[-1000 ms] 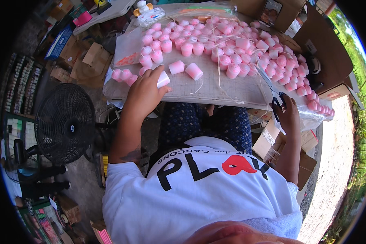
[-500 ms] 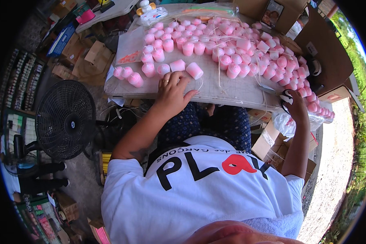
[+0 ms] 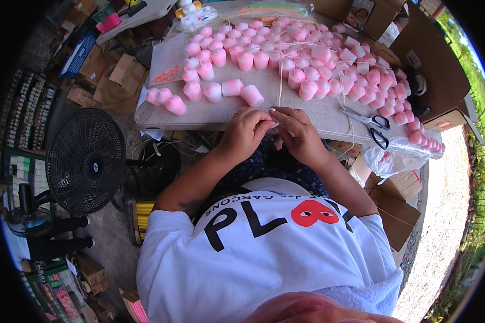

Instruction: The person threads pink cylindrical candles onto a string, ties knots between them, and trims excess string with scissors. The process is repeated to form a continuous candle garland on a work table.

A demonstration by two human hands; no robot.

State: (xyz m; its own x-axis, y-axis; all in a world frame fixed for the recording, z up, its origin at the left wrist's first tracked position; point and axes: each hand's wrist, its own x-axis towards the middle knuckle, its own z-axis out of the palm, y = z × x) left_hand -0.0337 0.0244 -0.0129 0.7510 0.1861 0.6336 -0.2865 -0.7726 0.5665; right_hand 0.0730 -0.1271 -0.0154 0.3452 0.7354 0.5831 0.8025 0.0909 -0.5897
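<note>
My left hand (image 3: 247,132) and my right hand (image 3: 300,135) meet in front of the table's near edge, fingertips pinched close together. A thin white string (image 3: 281,81) runs down across the table to the pinched fingers; the bit between them is mostly hidden. Just beyond my left hand, a pink-and-white candle-like cylinder (image 3: 252,96) lies on its side, beside another tipped one (image 3: 232,88). To the right of my right hand, dark-handled scissors (image 3: 373,121) lie on the tabletop, touched by neither hand.
Many pink pieces with swirled tops (image 3: 307,89) crowd the white table (image 3: 221,116), reaching its right end. A cardboard box (image 3: 431,70) stands at the right, with a plastic bag (image 3: 388,160) hanging below the edge. A black fan (image 3: 86,160) stands at the left.
My right hand has let go of the scissors, which now lie on the table, and has moved left to my left hand. My left hand has drawn back from the tipped pieces.
</note>
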